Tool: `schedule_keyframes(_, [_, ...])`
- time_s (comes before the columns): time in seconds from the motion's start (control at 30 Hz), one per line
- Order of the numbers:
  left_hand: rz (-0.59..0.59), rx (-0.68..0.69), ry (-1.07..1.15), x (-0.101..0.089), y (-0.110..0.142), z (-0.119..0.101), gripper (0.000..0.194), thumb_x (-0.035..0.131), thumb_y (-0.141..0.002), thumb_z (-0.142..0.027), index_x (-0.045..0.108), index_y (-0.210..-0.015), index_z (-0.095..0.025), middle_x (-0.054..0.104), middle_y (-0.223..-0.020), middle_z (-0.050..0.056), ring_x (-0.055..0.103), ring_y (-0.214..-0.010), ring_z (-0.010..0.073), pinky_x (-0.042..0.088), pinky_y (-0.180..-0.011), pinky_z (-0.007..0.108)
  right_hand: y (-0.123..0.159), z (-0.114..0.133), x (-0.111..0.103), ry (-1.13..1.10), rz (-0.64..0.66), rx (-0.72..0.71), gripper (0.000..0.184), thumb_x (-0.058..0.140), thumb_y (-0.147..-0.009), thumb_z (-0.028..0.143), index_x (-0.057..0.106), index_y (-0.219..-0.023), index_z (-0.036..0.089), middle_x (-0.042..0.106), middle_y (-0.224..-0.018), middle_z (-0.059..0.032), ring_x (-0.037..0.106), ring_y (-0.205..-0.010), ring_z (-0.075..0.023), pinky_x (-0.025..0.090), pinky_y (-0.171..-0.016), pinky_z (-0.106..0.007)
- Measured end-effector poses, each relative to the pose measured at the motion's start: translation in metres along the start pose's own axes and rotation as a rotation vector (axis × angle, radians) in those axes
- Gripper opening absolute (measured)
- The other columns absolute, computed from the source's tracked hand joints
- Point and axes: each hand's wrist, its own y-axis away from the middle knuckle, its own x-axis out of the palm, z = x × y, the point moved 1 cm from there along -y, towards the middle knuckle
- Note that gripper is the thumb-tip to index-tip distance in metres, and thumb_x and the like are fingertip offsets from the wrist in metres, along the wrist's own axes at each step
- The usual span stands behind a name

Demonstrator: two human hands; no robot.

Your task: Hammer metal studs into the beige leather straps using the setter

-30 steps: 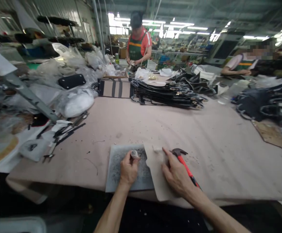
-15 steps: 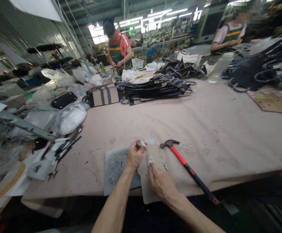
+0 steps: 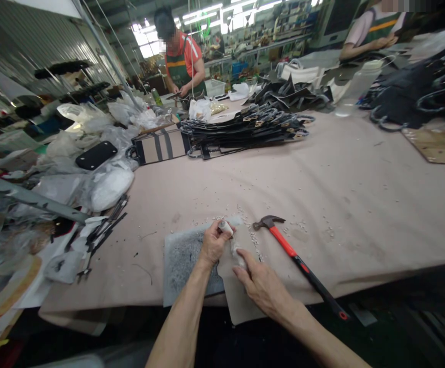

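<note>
My left hand point(image 3: 214, 243) is closed round a short white cylinder point(image 3: 226, 228) with a grey round end facing up. Just to its right, my right hand point(image 3: 259, 278) has thumb and forefinger closed about a whitish, wrapped-looking piece point(image 3: 238, 255); its exact kind is unclear. Under both hands lies a beige sheet point(image 3: 240, 301) that hangs over the table's front edge. It partly covers a grey, worn, pitted slab point(image 3: 182, 263) on the left. A claw hammer point(image 3: 289, 248) with a red and black handle rests to the right, head away from me.
Small pale scraps point(image 3: 257, 243) are scattered around the sheet. Flat dark bag pieces point(image 3: 245, 128) are stacked across the table point(image 3: 345, 194). Plastic bags point(image 3: 111, 189) and dark strips point(image 3: 105, 232) crowd the left side. A clear bottle point(image 3: 358, 89) stands far right. Two co-workers stand beyond.
The view has tipped down and shifted slightly. My right fingers have moved a little on the whitish piece, and the beige sheet's near end has swung right. My left hand keeps its grip.
</note>
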Motion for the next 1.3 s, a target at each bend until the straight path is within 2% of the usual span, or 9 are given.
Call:
schedule_keyframes(0.17, [0.02, 0.011, -0.011, -0.002, -0.001, 0.001, 0.033, 0.078, -0.076, -0.037, 0.063, -0.097, -0.017, 0.073, -0.091, 0.004, 0.068, -0.087, 0.019, 0.051, -0.084, 0.03, 0.0, -0.035, -0.031, -0.068, -0.238, -0.012, 0.052, 0.038, -0.097, 0.052, 0.051, -0.134, 0.017, 0.065, -0.099, -0.0088, 0.063, -0.086, -0.0234, 0.05, -0.082, -0.041])
schedule_keyframes(0.3, [0.051, 0.008, -0.03, -0.004, -0.002, 0.002, 0.031, 0.076, -0.077, -0.035, 0.062, -0.098, -0.017, 0.073, -0.091, 0.005, 0.067, -0.089, 0.0195, 0.051, -0.084, 0.03, 0.004, -0.082, -0.059, 0.292, -0.435, 0.068, 0.049, 0.037, -0.098, 0.05, 0.054, -0.126, 0.013, 0.062, -0.108, -0.015, 0.06, -0.094, -0.0291, 0.048, -0.081, -0.043])
schedule_keyframes(0.4, [0.086, -0.006, -0.069, -0.004, -0.004, -0.001, 0.027, 0.073, -0.078, -0.03, 0.061, -0.099, -0.017, 0.073, -0.091, 0.005, 0.066, -0.087, 0.0179, 0.05, -0.082, 0.028, 0.009, -0.112, -0.068, 0.56, -0.37, 0.158, 0.045, 0.045, -0.096, 0.043, 0.054, -0.125, 0.009, 0.059, -0.112, -0.0196, 0.058, -0.099, -0.0331, 0.046, -0.082, -0.043])
schedule_keyframes(0.53, [0.154, 0.008, -0.158, -0.003, -0.004, -0.005, 0.025, 0.068, -0.077, -0.025, 0.062, -0.099, -0.017, 0.071, -0.089, 0.004, 0.063, -0.085, 0.0167, 0.049, -0.08, 0.027, 0.008, -0.126, -0.067, 0.5, -0.152, 0.264, 0.023, 0.047, -0.094, 0.033, 0.054, -0.106, 0.014, 0.06, -0.095, -0.012, 0.058, -0.085, -0.0256, 0.042, -0.074, -0.037])
schedule_keyframes(0.73, [0.106, 0.115, -0.287, 0.0, 0.004, 0.0, 0.02, 0.061, -0.078, -0.02, 0.064, -0.098, -0.017, 0.068, -0.087, 0.002, 0.059, -0.08, 0.0154, 0.046, -0.075, 0.026, -0.003, -0.089, -0.072, -0.502, 0.149, 0.506, 0.007, 0.051, -0.079, 0.02, 0.047, -0.085, 0.02, 0.047, -0.067, 0.0027, 0.045, -0.058, -0.013, 0.04, -0.055, -0.028])
schedule_keyframes(0.83, [0.088, 0.145, -0.317, 0.002, 0.007, 0.002, 0.018, 0.06, -0.079, -0.02, 0.065, -0.096, -0.017, 0.067, -0.086, 0.002, 0.058, -0.078, 0.0152, 0.045, -0.073, 0.025, 0.0, -0.056, -0.082, -0.771, 0.118, 0.558, 0.01, 0.052, -0.078, 0.025, 0.045, -0.085, 0.022, 0.047, -0.068, 0.0047, 0.039, -0.049, -0.0097, 0.036, -0.043, -0.024])
schedule_keyframes(1.03, [0.082, 0.156, -0.359, 0.002, 0.009, 0.004, 0.013, 0.058, -0.08, -0.021, 0.065, -0.091, -0.018, 0.063, -0.081, 0.0, 0.054, -0.074, 0.0141, 0.041, -0.069, 0.025, 0.009, -0.001, -0.104, 0.009, -0.38, -0.163, 0.027, 0.04, -0.096, 0.047, 0.043, -0.083, 0.023, 0.045, -0.059, 0.004, 0.041, -0.048, -0.0129, 0.029, -0.049, -0.028])
schedule_keyframes(1.23, [0.077, 0.155, -0.393, 0.002, 0.01, 0.003, 0.013, 0.058, -0.08, -0.019, 0.065, -0.091, -0.017, 0.056, -0.072, -0.003, 0.047, -0.065, 0.0118, 0.037, -0.063, 0.024, 0.005, 0.02, -0.123, 0.479, -0.196, -0.377, 0.02, 0.04, -0.098, 0.03, 0.043, -0.08, 0.022, 0.047, -0.054, 0.0037, 0.032, -0.042, -0.011, 0.017, -0.047, -0.029])
schedule_keyframes(1.3, [0.086, 0.176, -0.41, 0.003, 0.01, 0.001, 0.013, 0.058, -0.081, -0.02, 0.065, -0.091, -0.017, 0.057, -0.074, -0.002, 0.048, -0.068, 0.0124, 0.038, -0.066, 0.025, 0.01, 0.04, -0.143, 0.427, -0.325, -0.41, 0.022, 0.042, -0.099, 0.033, 0.044, -0.08, 0.022, 0.044, -0.053, 0.0055, 0.032, -0.041, -0.0101, 0.019, -0.045, -0.028])
